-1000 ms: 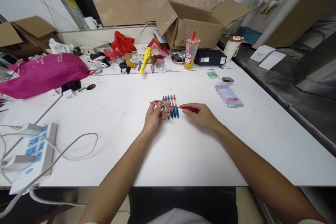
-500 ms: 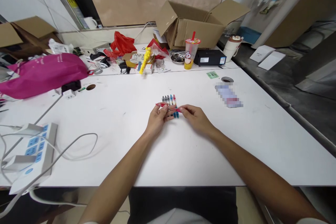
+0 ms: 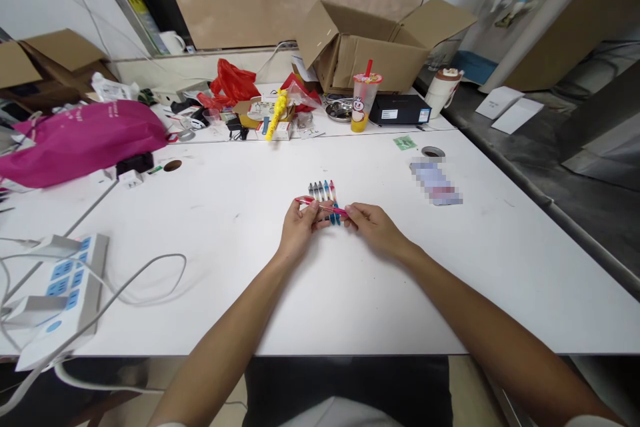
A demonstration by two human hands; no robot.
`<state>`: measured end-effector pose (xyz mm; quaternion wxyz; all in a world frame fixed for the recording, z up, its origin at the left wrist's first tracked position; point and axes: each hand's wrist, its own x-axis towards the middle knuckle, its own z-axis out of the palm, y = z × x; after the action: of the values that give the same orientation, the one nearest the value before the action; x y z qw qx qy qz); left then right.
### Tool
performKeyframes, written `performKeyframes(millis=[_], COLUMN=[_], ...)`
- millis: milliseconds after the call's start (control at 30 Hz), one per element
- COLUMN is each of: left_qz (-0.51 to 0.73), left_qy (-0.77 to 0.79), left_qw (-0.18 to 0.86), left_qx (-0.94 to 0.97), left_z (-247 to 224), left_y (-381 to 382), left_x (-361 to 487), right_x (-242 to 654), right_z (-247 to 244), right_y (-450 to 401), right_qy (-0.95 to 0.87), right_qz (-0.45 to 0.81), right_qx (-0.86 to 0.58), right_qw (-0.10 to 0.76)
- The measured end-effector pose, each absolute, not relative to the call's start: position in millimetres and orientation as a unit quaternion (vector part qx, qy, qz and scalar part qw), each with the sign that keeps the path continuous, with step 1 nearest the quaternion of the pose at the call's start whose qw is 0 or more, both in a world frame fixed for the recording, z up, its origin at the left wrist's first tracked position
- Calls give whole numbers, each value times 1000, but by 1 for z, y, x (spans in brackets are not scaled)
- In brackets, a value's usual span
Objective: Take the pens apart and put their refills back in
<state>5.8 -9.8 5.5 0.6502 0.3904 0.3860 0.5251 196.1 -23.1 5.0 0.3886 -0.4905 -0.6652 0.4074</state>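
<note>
- At the left, a white power strip (image 3: 75, 278) lies on the table (image 3: 380, 307) with loose cables curling from it, well apart from the hands; the working spot seems best left on this side of the cables' reach.
- Farther off on the left, a pink bag (image 3: 95, 140) slumps over other clutter, out of the way.
- The left hand (image 3: 297, 227) is closed narrow, thumb and fingers pinching the left end of a red pen (image 3: 338, 211). This hand looks best used as the steady one, firm but not squeezing.
- Near the middle, a row of pens (image 3: 327, 188) lies side by side, far ends dark, blue and red. The left fingers hide part of it, and I cannot tell if they touch it. Lifting them slightly would spare the row a nudge.
- The red pen itself lies between the two hands, above the row, sloping a little nearer toward the right. Its two ends want to stay on one straight line, with low, small movements so a slip lands close by.
- The right hand (image 3: 375, 227) pinches the pen's pink right end with narrowed fingertips; gentle finger turns should serve better than wrist force.
- Farther right, a green packet (image 3: 405, 142) and a tape roll (image 3: 442, 153) lie clear of both hands.
</note>
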Motion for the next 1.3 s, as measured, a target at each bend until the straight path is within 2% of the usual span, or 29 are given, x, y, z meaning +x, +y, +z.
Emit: performKeyframes(millis=[300,733,1033,1300], left_qz=[530,532,561,640], left_qy=[398,402,383,408], left_qw=[646,635,601,508], left_qx=[379,389,422,407], left_z=[8,9,6,9], left_y=[-8,-8,-10,-6], left_x=[4,2,4,-5], right_x=[193,196,195,198], right_z=[6,7,7,13], right_y=[-26,-27,-25,-26], right_qy=[-659,-690,-642,-625], right_qz=[364,356,453,485], right_qx=[-495,-499,-473,-450], right_qw=[433,384,398,414])
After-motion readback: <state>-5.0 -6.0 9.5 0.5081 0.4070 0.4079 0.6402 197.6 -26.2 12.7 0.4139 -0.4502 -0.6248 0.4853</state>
